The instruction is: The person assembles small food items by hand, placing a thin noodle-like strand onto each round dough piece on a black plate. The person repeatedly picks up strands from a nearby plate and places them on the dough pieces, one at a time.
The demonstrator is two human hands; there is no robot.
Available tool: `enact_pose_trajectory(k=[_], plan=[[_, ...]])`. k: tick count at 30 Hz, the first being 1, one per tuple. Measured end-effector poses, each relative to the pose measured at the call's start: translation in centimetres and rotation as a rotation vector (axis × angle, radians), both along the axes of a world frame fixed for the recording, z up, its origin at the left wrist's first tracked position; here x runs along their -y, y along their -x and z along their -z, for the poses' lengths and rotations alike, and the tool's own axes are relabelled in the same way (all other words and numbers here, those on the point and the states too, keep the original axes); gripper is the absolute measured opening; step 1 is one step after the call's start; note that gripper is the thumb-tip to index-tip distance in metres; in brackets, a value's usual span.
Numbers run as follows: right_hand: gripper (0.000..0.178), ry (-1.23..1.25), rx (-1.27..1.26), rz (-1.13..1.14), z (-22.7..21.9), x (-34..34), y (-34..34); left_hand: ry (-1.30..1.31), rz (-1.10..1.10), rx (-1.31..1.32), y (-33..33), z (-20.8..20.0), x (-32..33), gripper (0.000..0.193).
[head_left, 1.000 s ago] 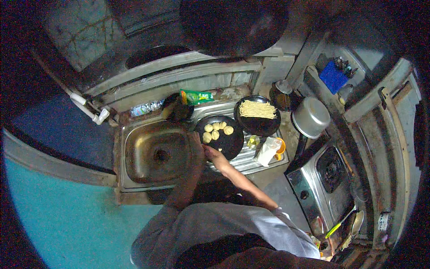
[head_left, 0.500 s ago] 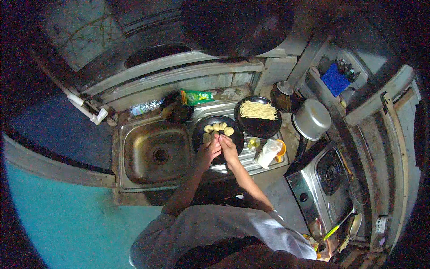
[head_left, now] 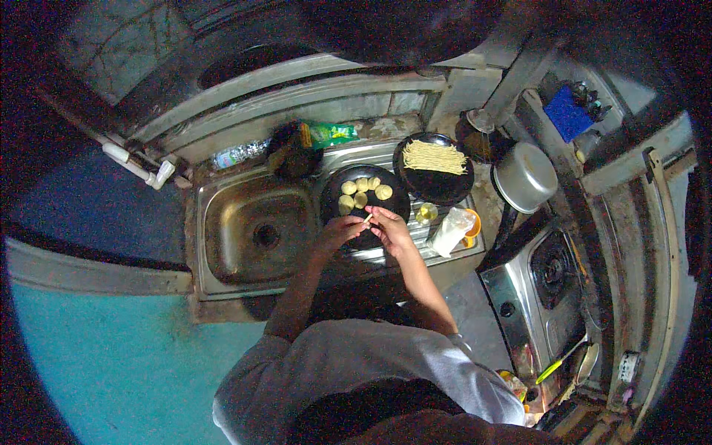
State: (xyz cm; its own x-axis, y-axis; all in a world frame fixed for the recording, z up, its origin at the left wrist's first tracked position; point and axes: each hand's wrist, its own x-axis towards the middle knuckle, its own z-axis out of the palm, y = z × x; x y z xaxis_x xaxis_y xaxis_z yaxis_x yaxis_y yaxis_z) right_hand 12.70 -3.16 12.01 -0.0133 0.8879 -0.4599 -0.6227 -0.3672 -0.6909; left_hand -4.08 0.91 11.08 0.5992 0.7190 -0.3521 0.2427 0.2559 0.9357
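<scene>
My left hand (head_left: 343,229) and my right hand (head_left: 391,228) meet over the near part of a round black plate (head_left: 331,178). Their fingertips pinch a small, thin piece of pale dough (head_left: 368,218) between them. Several rounded dough pieces (head_left: 361,185) lie on the plate just beyond my fingers. To the right and farther back, a second black plate (head_left: 434,194) carries a row of thin dough strips (head_left: 435,158). The underside of the held piece is hidden by my fingers.
A steel sink basin (head_left: 237,267) lies to the left. Right of the plate stand a small clear container (head_left: 426,213), a bag of white powder (head_left: 449,233) and an orange cup (head_left: 473,224). Farther right are an upturned metal pot (head_left: 526,178) and a gas stove (head_left: 538,297).
My hands have drawn slightly nearer and apart, uncovering more dough pieces on the plate. The thin piece between my fingertips now shows. The whole view has shifted a little.
</scene>
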Motion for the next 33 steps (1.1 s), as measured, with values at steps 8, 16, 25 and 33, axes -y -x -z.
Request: enact_pose_trajectory(k=[8, 16, 25, 33], plan=[[0.014, -0.092, 0.249, -0.097, 0.8, -0.5, 0.6, -0.031, -0.207, 0.206, -1.4, -0.3, 0.8, 0.037], [0.022, -0.158, 0.271, -0.038, 1.8, -0.8, 1.9, -0.055, -0.301, 0.16, -1.6, 5.5, 0.8, 0.027], [0.023, 0.033, 0.116, 0.035, 2.5, -0.8, 1.1, -0.158, -0.083, 0.115, 0.0, 5.5, 0.2, 0.029], [0.019, 0.05, 0.224, -0.072, 2.1, -0.1, 0.4, 0.184, -0.297, 0.128, 0.1, 8.7, 0.3, 0.04]])
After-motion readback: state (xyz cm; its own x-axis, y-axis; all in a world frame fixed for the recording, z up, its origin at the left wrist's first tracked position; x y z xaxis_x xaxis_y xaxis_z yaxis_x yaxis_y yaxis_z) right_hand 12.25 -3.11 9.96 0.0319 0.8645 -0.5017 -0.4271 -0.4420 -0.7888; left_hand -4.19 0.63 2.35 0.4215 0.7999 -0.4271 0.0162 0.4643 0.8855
